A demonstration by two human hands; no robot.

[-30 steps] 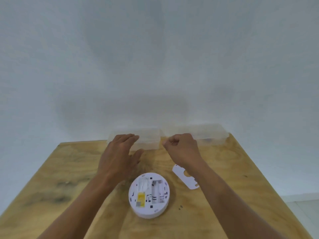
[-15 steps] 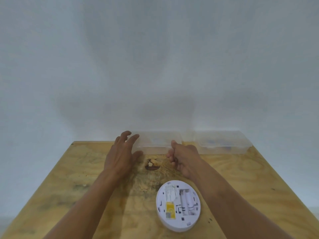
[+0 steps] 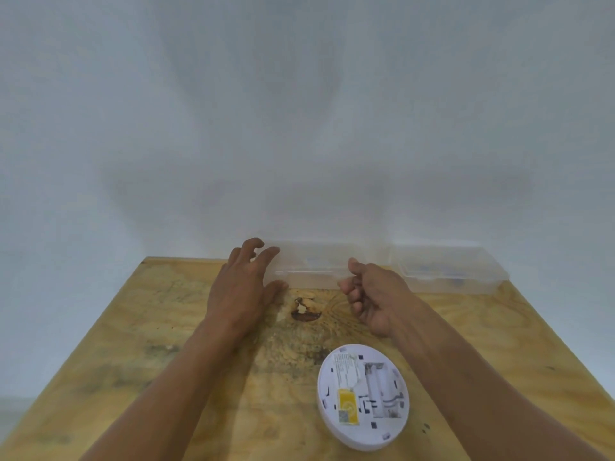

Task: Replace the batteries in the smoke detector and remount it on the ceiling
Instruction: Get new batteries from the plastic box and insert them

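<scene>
Left hand (image 3: 241, 291) is being held spread and empty, fingers (image 3: 266, 256) touching the left end of a clear plastic box (image 3: 312, 272) at the far edge of the worktop (image 3: 139, 344). Right hand (image 3: 376, 294) is being held loosely curled at the box's right end; whether anything is being gripped cannot be told. Second clear box (image 3: 446, 269) is sitting just right of it. Smoke detector (image 3: 362, 395) is lying back-up on the worktop, nearer than the right fingers, beside that forearm, battery bay exposed.

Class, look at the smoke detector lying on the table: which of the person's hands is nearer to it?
The right hand, curled just beyond the smoke detector. The left hand is farther off to the left, fingers spread by the clear plastic box.
</scene>
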